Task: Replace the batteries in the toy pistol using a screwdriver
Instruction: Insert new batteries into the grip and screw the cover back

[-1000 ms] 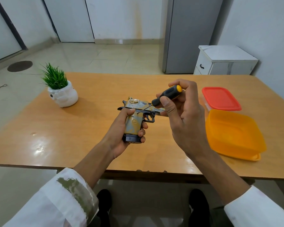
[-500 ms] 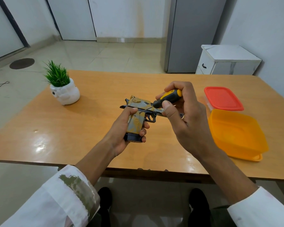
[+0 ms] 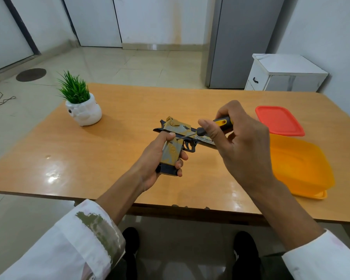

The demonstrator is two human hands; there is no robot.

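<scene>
Left hand wraps the grip of the toy pistol, held above the table, barrel pointing right. Right hand, just to its right, pinches the screwdriver, tip on the frame beside the left thumb. Beyond: orange container, red lid, potted plant.

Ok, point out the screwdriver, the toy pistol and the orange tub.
Black-and-yellow screwdriver (image 3: 220, 122): head view, on its yellow handle.
Tan-and-grey plastic toy pistol (image 3: 177, 126): head view, on its tan slide.
Translucent orange plastic tub (image 3: 311, 183): head view, on its near wall.
</scene>
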